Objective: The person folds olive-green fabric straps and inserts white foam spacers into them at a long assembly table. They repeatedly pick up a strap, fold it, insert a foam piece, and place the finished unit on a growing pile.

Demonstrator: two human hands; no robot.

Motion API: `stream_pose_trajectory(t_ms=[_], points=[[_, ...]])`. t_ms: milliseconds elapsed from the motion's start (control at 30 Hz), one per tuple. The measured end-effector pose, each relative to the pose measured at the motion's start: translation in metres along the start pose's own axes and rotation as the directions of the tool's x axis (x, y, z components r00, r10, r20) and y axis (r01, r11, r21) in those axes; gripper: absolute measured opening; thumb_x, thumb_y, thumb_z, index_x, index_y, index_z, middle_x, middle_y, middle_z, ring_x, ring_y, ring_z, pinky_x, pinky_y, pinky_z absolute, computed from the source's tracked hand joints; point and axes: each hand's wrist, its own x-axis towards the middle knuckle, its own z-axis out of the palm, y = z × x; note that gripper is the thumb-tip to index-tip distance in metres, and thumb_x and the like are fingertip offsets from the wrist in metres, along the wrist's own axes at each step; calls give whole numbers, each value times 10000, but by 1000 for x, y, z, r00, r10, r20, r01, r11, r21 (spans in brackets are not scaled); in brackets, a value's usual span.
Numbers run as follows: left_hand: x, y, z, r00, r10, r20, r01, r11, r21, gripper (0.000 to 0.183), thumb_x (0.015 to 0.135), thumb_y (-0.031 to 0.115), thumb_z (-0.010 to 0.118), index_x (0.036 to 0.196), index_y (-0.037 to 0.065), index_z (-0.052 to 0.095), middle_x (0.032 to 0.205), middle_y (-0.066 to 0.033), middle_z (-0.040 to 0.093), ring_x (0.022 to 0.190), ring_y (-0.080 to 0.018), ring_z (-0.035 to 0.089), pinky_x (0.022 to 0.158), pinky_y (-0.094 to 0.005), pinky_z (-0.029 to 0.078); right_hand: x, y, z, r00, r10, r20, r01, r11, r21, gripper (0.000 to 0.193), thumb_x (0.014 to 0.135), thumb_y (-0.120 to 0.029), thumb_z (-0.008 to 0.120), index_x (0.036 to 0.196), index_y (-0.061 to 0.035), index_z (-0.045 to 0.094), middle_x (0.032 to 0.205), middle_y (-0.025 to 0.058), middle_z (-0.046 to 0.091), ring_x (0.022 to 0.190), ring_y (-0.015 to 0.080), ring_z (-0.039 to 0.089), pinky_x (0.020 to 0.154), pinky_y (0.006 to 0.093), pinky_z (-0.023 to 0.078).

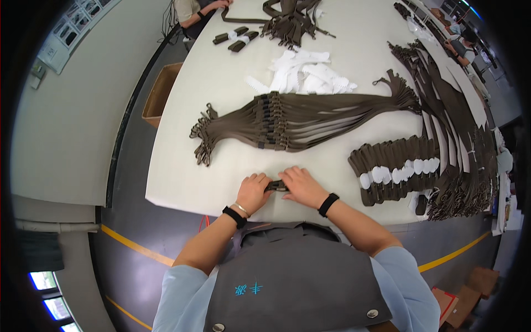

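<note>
Close to the table's near edge, my left hand (pixel 253 192) and my right hand (pixel 301 187) grip a small folded dark brown webbing strap (pixel 276 186) between them. Fingers of both hands are closed on its two ends. Just beyond lies a spread bundle of brown straps (pixel 326 108), its buckles lined up in the middle and metal hooks gathered at the left end. To the right of my hands sits a row of folded straps (pixel 394 169), each with a white paper band round it.
White paper strips (pixel 310 72) lie heaped beyond the straps on the white table (pixel 182 182). Two banded straps (pixel 241 40) and another strap pile (pixel 290 25) are farther back. Long straps (pixel 459 138) hang over the right side. A cardboard box (pixel 162 94) stands left. A co-worker (pixel 192 14) is at the far left.
</note>
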Motion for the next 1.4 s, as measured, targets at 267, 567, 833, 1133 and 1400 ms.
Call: stream_pose_trajectory(t_ms=[267, 567, 833, 1133, 1400], points=[[10, 1, 1, 998, 53, 17, -54, 998, 19, 306, 725, 122, 748, 989, 62, 605, 966, -101, 595, 907, -300, 602, 777, -401, 517, 9, 8, 23, 1000, -25, -13, 26, 999, 46, 238, 807, -121, 678, 991, -21, 566, 979, 116, 531, 970, 302, 511, 839, 399, 449], [13, -18, -13, 999, -40, 36, 40, 999, 6, 283, 750, 108, 717, 1012, 58, 622, 951, -90, 596, 903, -291, 598, 785, -400, 516, 73, 89, -61, 973, 229, 8, -209, 870, 446, 331, 885, -291, 725, 1038, -6, 657, 974, 133, 653, 870, 271, 635, 770, 365, 519], [4, -35, -16, 997, -59, 39, 57, 998, 40, 332, 757, 167, 726, 1063, 66, 644, 940, -77, 614, 890, -277, 609, 759, -395, 528, 148, 261, -73, 575, 805, 145, 135, -268, 954, 534, 911, 19, 560, 1414, -71, 405, 1107, 155, 562, 933, 300, 601, 799, 401, 546], [12, -21, -26, 986, -161, 33, 164, 983, -79, 237, 806, 231, 700, 969, 76, 626, 957, -122, 599, 918, -332, 591, 776, -444, 519, 181, 346, -45, 294, 919, 263, 407, -369, 836, 523, 916, -64, 587, 1408, -85, 412, 1324, 125, 474, 1100, 238, 529, 895, 415, 473], [12, -17, -28, 982, -187, 33, 189, 980, -64, 253, 827, 245, 695, 982, 59, 621, 975, -153, 613, 895, -362, 594, 755, -472, 518, 178, 276, -161, 169, 761, -627, -38, 640, 767, 461, 945, -25, 582, 1373, -12, 410, 1007, 47, 586, 914, 156, 589, 825, 274, 485]])
